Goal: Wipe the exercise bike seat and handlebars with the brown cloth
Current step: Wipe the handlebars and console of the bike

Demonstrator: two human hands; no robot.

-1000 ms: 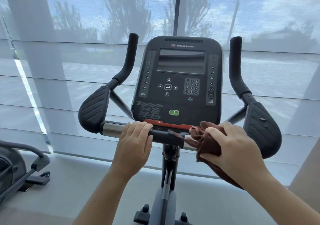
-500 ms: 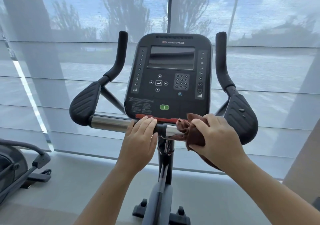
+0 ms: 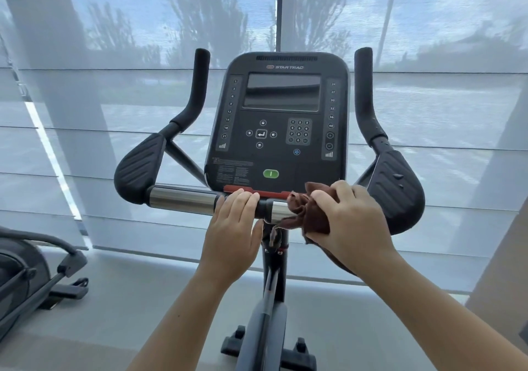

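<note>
Right hand [image 3: 354, 225] is clamped on the brown cloth [image 3: 310, 216], fingers curled over the bunched wad, pressing it onto the handlebar [image 3: 183, 199] at the chrome sleeve just right of centre. Cloth sits under and left of the fingers. One loose end hangs in front of the post [image 3: 274, 270], more trails below the wrist.

Left hand [image 3: 233, 228] rests on the black middle part of the same bar, just beside the cloth, not touching it. Fingers together, near straight, laid over the top; nothing held.

Around:
- console [image 3: 281, 122] directly behind both hands, screen dark, red strip [image 3: 257, 192] along its lower edge right above the fingertips
- elbow pads at each end of the bar, left [image 3: 140, 165] and right [image 3: 397, 188]; right pad is just beyond the cloth hand, with a few droplets on it
- upright grips either side of the console, left [image 3: 194, 90], right [image 3: 365, 96]
- second machine [image 3: 25, 273] on the floor [image 3: 143, 299], far left, well apart
- blinds [image 3: 114, 56] across the window behind

Right hand hides the chrome section under the cloth.
</note>
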